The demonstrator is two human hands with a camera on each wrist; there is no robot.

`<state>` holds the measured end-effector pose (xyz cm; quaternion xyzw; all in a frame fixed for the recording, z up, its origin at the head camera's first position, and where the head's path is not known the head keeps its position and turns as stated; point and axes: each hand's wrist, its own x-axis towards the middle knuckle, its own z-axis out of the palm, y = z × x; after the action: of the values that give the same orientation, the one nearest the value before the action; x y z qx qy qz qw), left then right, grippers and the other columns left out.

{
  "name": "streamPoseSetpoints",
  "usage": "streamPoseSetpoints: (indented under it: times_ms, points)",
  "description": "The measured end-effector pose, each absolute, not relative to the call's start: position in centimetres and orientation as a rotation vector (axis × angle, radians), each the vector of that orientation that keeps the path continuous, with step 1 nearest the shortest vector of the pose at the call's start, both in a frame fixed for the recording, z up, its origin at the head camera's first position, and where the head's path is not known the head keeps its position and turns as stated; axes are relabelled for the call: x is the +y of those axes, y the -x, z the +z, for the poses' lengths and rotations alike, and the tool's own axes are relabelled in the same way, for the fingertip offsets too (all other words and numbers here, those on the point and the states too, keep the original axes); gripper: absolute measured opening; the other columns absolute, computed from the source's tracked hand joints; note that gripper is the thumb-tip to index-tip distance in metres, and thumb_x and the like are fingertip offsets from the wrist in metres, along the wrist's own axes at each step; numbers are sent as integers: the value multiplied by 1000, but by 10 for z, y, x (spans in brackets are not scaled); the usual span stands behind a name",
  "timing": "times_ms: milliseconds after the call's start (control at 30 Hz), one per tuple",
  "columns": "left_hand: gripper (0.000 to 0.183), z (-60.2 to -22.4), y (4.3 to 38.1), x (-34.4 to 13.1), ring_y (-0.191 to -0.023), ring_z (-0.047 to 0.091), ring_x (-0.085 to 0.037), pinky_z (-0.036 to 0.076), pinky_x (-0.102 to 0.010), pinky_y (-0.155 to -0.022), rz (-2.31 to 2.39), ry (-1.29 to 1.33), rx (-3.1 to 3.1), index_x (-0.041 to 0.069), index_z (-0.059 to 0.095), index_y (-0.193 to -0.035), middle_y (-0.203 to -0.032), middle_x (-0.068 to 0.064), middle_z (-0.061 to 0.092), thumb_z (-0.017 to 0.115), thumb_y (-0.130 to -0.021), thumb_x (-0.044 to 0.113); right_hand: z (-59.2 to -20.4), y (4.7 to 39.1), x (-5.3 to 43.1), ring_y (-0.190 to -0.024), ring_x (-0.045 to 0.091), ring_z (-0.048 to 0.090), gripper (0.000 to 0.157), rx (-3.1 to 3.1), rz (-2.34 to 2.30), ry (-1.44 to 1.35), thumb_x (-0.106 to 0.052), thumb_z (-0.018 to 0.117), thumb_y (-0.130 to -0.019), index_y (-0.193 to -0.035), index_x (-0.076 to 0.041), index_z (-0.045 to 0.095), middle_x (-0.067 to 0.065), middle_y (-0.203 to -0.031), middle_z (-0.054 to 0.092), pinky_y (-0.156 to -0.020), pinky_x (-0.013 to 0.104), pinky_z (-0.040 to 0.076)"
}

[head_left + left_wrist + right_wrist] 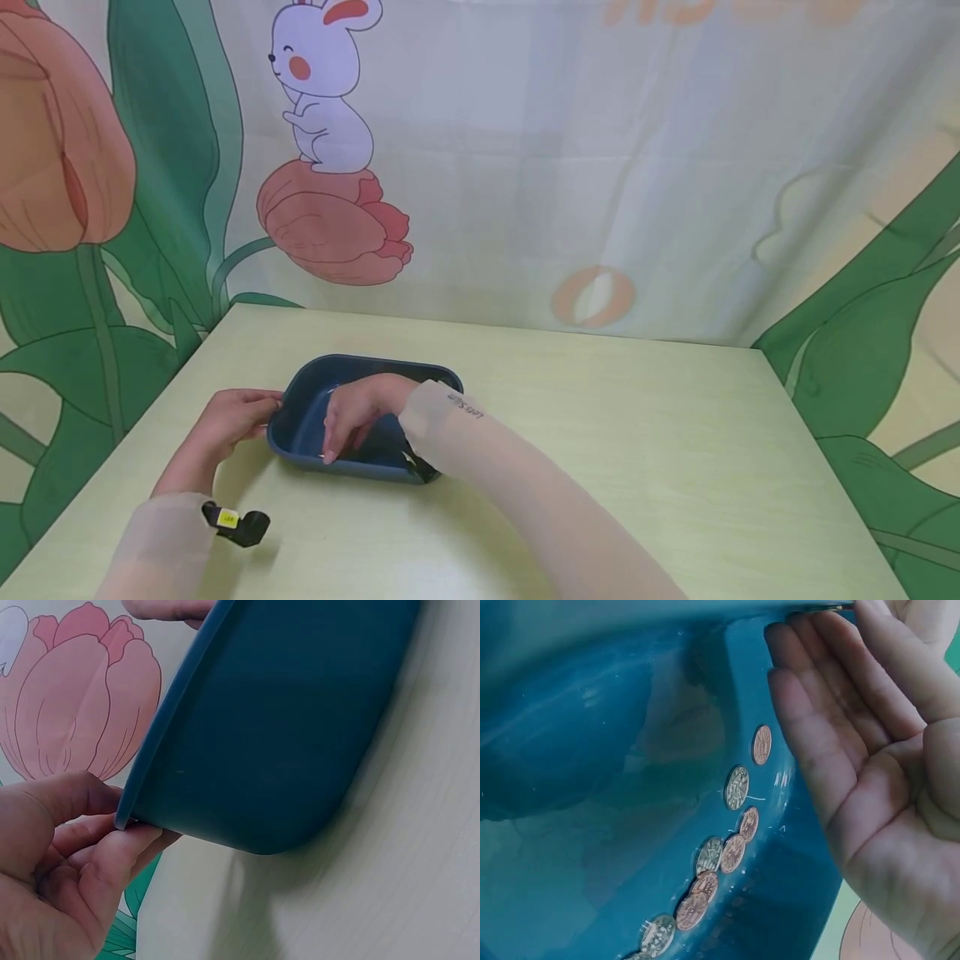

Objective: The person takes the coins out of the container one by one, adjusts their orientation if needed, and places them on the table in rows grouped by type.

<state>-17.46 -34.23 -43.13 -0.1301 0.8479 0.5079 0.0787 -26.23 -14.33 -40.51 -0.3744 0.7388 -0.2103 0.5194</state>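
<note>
My left hand [238, 414] pinches the rim of a blue tray [352, 470] at its left end, thumb and fingers on either side of the lip. In the left wrist view the tray's outer wall [277, 735] slants above its shadow. Inside the tray is my right hand [360, 408], fingers pointing down by the near wall. The thin edge of a coin [838, 608] shows at its fingertips, mostly hidden. Copper coins [762, 745] and silver coins [736, 787], several in all, lie in a curved row along the tray's inner edge, beside the palm.
A pale wooden table [637, 467] extends under and to the right of the tray. Behind it hangs a printed curtain [480, 167] with a rabbit and tulips. A black wrist camera [240, 525] sticks out from the left sleeve.
</note>
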Motion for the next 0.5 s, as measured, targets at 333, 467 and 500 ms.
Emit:
streamPoseSetpoints:
  times_ms: [333, 467, 500]
  points:
    - [45, -431, 173, -345, -73, 64, 3, 59, -18, -66, 1528, 382, 2529, -20, 49, -133, -115, -28, 68, 49, -99, 10, -402, 261, -141, -99, 13, 70, 22, 1781, -550, 901, -6, 67, -92, -110, 5, 73, 12, -131, 66, -77, 20, 59]
    - [45, -430, 173, -345, -73, 64, 3, 59, -18, -67, 1530, 378, 2534, -20, 49, -132, -117, -29, 68, 49, -99, 10, -402, 264, -140, -95, 16, 72, 19, 1764, -616, 837, -4, 64, -93, -106, 6, 73, 11, -120, 70, -77, 23, 60]
    - [45, -430, 173, -345, -73, 64, 3, 59, -18, -67, 1532, 374, 2535, -20, 49, -132, -117, -29, 68, 49, -99, 10, -402, 265, -139, -91, 17, 73, 18, 1760, -635, 825, -4, 64, -93, -105, 6, 73, 11, -113, 71, -76, 24, 60]
